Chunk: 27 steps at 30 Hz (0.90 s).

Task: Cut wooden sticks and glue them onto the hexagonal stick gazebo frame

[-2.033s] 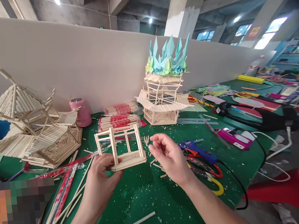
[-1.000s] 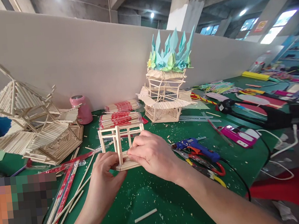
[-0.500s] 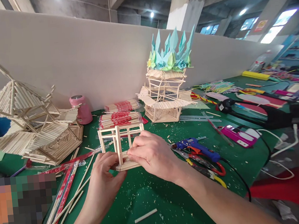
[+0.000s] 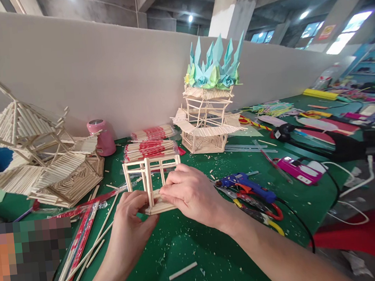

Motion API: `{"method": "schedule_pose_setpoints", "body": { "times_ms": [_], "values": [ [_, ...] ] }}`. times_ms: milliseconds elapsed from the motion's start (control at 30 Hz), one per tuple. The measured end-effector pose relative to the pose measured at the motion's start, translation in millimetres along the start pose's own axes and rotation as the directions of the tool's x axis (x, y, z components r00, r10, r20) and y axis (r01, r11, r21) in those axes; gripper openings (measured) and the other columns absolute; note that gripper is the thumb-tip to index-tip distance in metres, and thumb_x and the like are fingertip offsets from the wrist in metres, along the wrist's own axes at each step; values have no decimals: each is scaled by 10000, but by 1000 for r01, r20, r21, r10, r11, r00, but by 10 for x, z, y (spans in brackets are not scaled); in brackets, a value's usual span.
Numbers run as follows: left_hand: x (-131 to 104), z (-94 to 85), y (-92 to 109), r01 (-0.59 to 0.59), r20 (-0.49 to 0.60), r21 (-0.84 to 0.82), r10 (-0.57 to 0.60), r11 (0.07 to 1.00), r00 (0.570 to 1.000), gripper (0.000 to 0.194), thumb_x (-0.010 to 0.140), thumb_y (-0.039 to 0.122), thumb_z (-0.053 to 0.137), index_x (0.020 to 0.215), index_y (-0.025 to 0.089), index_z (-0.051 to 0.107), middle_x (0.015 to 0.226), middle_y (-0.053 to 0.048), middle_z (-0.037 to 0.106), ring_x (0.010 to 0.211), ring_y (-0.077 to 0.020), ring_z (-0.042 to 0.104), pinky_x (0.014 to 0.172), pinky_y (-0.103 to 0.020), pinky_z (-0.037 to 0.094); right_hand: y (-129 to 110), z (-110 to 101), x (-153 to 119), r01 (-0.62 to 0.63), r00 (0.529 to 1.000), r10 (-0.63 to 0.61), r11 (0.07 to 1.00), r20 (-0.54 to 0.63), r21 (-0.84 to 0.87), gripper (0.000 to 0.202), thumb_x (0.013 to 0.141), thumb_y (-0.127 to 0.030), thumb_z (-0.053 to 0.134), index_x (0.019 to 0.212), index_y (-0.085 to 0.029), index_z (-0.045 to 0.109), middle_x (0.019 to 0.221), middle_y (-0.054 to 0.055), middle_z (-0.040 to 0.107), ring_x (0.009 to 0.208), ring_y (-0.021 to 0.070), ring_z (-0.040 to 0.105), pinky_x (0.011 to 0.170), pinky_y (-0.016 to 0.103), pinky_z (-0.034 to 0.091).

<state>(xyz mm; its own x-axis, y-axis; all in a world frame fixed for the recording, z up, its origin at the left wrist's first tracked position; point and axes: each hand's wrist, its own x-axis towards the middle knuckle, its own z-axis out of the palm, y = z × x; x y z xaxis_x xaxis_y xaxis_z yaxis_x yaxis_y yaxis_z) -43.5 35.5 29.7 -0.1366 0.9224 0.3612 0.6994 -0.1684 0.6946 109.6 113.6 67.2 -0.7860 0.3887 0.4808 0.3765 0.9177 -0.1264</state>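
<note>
Both hands are on a small wooden stick frame (image 4: 149,181), with upright posts, crossbars and a base of sticks laid side by side. My left hand (image 4: 131,214) is closed on its left lower corner, thumb under the base. My right hand (image 4: 191,193) pinches at the frame's right side, fingertips down at the base beside the front post; whether a small stick is between them is hidden. A short loose stick (image 4: 183,270) lies on the green tabletop (image 4: 215,261) nearer to me.
A stick pavilion (image 4: 68,178) stands at left, a pink jar (image 4: 103,137) behind it. Bundled sticks (image 4: 150,150) lie beyond the frame, near a tower with blue paper spikes (image 4: 209,129). At right are a blue glue gun (image 4: 244,183), pliers (image 4: 264,219) and a magenta device (image 4: 298,169).
</note>
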Motion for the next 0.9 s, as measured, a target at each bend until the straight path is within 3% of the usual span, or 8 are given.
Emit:
{"method": "schedule_pose_setpoints", "body": {
  "times_ms": [267, 367, 433, 500, 600, 733, 800, 900],
  "values": [
    [7, -2, -1, 2, -2, 9, -2, 1000, 1000, 143, 694, 154, 503, 688, 186, 643, 690, -13, 619, 649, -175, 464, 619, -290, 378, -20, -3, 13, -5, 1000, 5, 1000, 17, 0, 246, 852, -200, 552, 646, -160, 681, 654, 20, 583, 667, 157, 445, 616, 280, 366],
    [9, -9, -7, 17, -15, 6, -17, 1000, 1000, 149, 682, 156, 498, 679, 190, 643, 656, -5, 595, 640, -173, 459, 614, -283, 376, -14, -78, 1, -31, 1000, 31, 999, 3, 45, 199, 860, -212, 543, 779, -152, 715, 692, 37, 587, 706, 173, 459, 629, 292, 381],
    [11, -13, -10, 36, -15, -4, -36, 999, 999, 150, 676, 162, 495, 676, 194, 642, 662, -4, 591, 645, -173, 462, 620, -282, 379, 24, -137, -27, -74, 992, 87, 987, -88, 140, 204, 868, -212, 526, 914, -126, 706, 748, 56, 598, 750, 180, 486, 661, 300, 401],
    [13, -16, -12, 51, -6, -7, -51, 999, 999, 155, 672, 170, 490, 678, 200, 642, 672, -3, 591, 655, -176, 465, 623, -282, 381, 89, -168, -79, -159, 952, 223, 947, -210, 280, 225, 879, -215, 504, 973, -114, 682, 790, 62, 601, 761, 168, 515, 669, 290, 416],
    [18, -17, -19, 68, 0, -8, -68, 998, 998, 155, 669, 186, 483, 676, 204, 637, 673, -3, 592, 682, -185, 475, 634, -285, 385, 186, -122, -211, -306, 832, 486, 805, -269, 508, 200, 881, -255, 494, 899, -151, 664, 766, 32, 579, 662, 131, 512, 586, 263, 408],
    [22, -28, -31, 114, -16, -15, -114, 993, 993, 129, 660, 231, 493, 657, 194, 617, 698, -9, 620, 697, -191, 509, 664, -302, 396, 183, 37, -441, -426, 753, 656, 547, -53, 720, 218, 842, -354, 542, 960, -182, 606, 686, -24, 456, 583, 113, 423, 525, 249, 374],
    [22, -37, -36, 130, -20, -10, -130, 991, 991, 132, 662, 251, 500, 658, 192, 618, 698, -11, 628, 693, -193, 518, 661, -306, 399, 127, 97, -519, -469, 771, 632, 486, 74, 738, 365, 800, -390, 595, 1105, -194, 556, 753, -16, 442, 623, 118, 417, 555, 253, 385],
    [22, -44, -40, 136, -25, 5, -136, 991, 990, 149, 670, 272, 512, 678, 191, 637, 693, -13, 636, 681, -194, 524, 635, -304, 406, 49, 149, -535, -487, 820, 548, 520, 164, 701, 505, 742, -407, 664, 1187, -206, 535, 832, 7, 460, 706, 138, 437, 608, 265, 397]
  ]
}}
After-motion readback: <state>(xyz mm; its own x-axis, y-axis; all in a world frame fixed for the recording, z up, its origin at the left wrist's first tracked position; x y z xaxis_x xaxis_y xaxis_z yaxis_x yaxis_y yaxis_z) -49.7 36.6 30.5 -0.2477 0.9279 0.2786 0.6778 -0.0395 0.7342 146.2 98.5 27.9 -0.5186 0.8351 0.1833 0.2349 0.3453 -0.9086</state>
